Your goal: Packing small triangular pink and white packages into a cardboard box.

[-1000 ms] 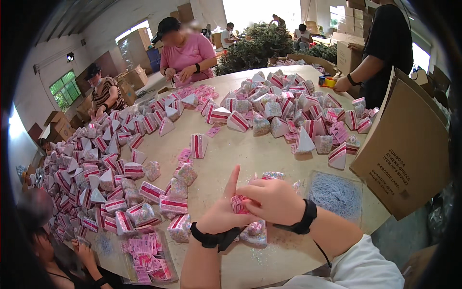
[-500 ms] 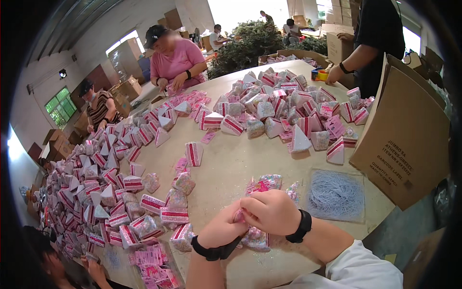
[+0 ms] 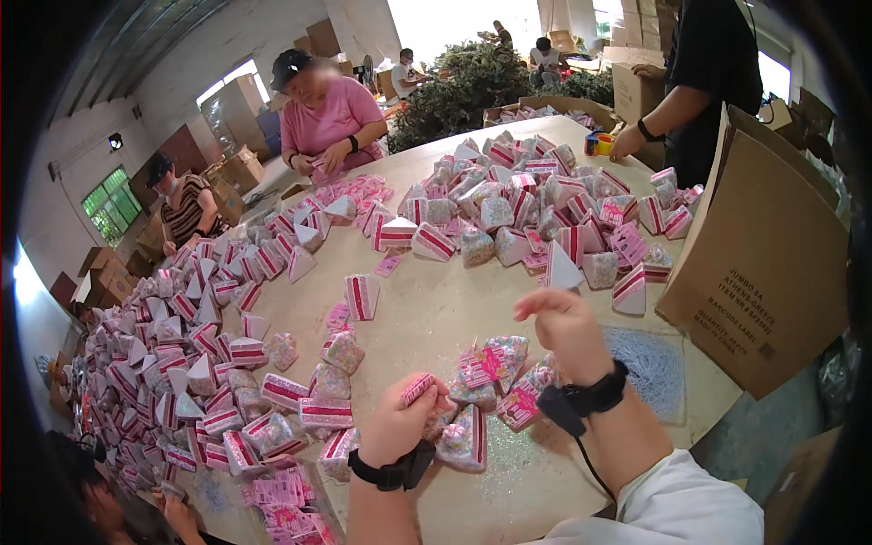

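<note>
My left hand (image 3: 400, 420) is closed around a small pink tag (image 3: 416, 389), whose edge sticks out above the fingers. Just right of that hand lies a cake-slice ornament (image 3: 465, 440) with glittery sides and a dark pink stripe. My right hand (image 3: 572, 338) is raised over the table, index finger stretched to the left and the other fingers curled; I see nothing in it. Below it, several glittery ornaments bear pink tags (image 3: 481, 367). Beside my right wrist is a clear tray (image 3: 674, 413) of thin pale strings, partly hidden by the arm.
Heaps of cake-slice ornaments cover the table's left side (image 3: 204, 363) and far side (image 3: 509, 195). A tray of pink tags (image 3: 286, 500) lies at lower left. A large open carton (image 3: 758, 263) stands at right. Several people work around the table.
My hands have come apart. The right hand has moved up and to the right, while the left has shifted slightly left with the pink tag, uncovering the tagged ornaments between them.
</note>
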A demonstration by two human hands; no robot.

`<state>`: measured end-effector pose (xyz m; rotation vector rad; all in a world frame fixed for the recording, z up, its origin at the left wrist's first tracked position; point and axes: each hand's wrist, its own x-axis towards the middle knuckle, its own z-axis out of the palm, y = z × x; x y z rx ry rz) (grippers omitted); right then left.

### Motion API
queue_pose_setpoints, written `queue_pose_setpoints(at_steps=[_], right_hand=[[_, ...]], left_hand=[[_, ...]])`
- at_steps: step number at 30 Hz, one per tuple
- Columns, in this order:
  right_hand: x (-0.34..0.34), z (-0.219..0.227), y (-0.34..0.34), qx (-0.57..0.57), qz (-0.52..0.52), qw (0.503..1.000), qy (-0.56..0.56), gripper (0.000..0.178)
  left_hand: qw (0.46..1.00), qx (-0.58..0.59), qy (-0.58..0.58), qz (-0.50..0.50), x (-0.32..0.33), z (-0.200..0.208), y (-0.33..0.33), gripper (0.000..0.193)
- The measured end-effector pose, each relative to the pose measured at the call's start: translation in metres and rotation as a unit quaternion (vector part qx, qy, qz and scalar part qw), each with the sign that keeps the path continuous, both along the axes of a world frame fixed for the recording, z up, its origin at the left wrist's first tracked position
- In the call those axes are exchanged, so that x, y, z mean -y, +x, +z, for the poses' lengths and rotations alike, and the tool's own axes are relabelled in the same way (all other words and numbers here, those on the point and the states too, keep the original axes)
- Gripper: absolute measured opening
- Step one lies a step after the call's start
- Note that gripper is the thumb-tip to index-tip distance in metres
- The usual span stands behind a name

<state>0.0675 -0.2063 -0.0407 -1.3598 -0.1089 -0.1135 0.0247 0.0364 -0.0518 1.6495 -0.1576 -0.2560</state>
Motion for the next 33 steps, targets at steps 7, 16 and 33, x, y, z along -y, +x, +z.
queue_pose_setpoints(at_steps=[7, 16, 33], right_hand=[[-0.037, -0.021, -0.008, 0.173, -0.004, 0.833, -0.525, 0.014], [-0.022, 0.002, -0.005, 0.061, 0.16, 0.932, -0.318, 0.011], [-0.007, 0.012, -0.011, 0.1, 0.072, 0.905, -0.408, 0.022]], left_hand=[[0.999, -0.022, -0.024, 0.007, 0.003, -0.001, 0.0, 0.021], [0.994, 0.089, 0.034, 0.057, 0.007, -0.001, -0.002, 0.017], [0.985, 0.139, -0.102, 0.02, 0.028, -0.012, -0.003, 0.027]])
